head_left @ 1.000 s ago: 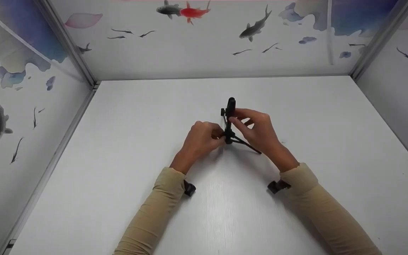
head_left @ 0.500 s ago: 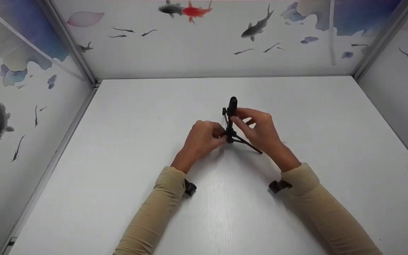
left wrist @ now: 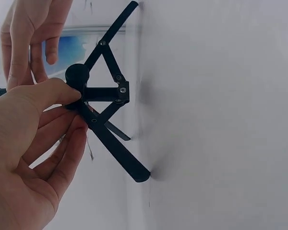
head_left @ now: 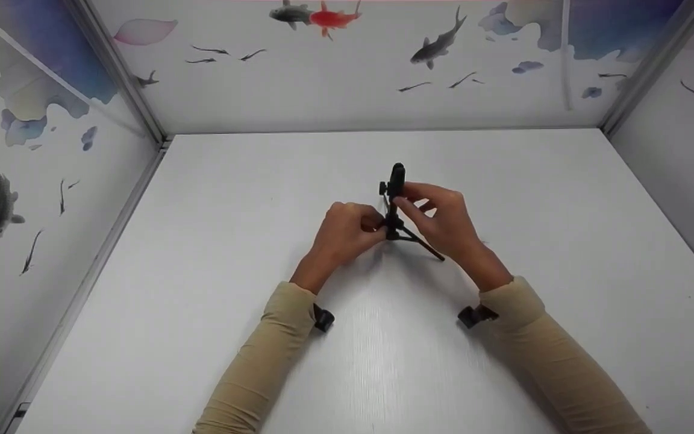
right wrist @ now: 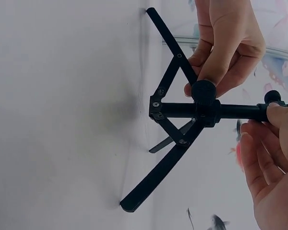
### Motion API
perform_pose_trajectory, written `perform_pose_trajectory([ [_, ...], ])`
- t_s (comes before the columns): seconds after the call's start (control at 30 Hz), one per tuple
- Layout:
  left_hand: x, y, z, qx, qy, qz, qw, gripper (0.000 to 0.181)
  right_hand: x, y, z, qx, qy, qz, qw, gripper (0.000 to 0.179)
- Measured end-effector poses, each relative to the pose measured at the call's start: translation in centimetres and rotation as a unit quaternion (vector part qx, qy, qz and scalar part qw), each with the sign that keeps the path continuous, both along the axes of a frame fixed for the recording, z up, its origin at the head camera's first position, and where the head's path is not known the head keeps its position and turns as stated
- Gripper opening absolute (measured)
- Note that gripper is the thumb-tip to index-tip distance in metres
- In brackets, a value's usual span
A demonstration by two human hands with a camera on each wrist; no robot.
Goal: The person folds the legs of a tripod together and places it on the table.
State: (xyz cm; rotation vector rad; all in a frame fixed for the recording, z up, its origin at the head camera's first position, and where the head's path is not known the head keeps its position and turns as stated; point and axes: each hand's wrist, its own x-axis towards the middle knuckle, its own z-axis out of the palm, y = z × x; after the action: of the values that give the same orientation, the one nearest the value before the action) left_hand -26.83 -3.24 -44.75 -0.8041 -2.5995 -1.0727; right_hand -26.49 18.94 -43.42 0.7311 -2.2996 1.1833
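Observation:
A small black tripod [head_left: 394,220] stands on the white table with its legs spread. My left hand [head_left: 344,232] grips it low, at the leg collar. In the left wrist view the thumb of this hand [left wrist: 33,124] presses beside a round knob [left wrist: 77,74] on the collar, with the fingertips behind. Higher up, my right hand [head_left: 443,214] pinches the centre column between thumb and fingers. The right wrist view shows that hand [right wrist: 278,158] just below a small upper knob [right wrist: 272,97]. Braces [right wrist: 170,76] link the legs to the foot of the column.
The white table [head_left: 250,181] is bordered by printed panels with fish [head_left: 434,45] at the back and sides. Metal frame posts [head_left: 121,72] stand at the back corners. A black wrist camera [head_left: 323,319] sits below each sleeve cuff.
The lower part of the tripod sits slightly farther from me in the head view. Both hands keep their hold and barely move.

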Motion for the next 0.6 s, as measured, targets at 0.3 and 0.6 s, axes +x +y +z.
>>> perform_pose_trajectory([
  [0.3,0.06,-0.04,0.17,0.008,-0.012,-0.007,0.9999,0.011,-0.06,0.05,-0.04,0.007,0.002,0.0,1.0,0.027],
  [0.6,0.1,-0.2,0.34,0.021,-0.033,-0.012,0.9992,0.012,-0.04,0.04,0.01,0.007,0.003,0.002,1.0,0.027],
])
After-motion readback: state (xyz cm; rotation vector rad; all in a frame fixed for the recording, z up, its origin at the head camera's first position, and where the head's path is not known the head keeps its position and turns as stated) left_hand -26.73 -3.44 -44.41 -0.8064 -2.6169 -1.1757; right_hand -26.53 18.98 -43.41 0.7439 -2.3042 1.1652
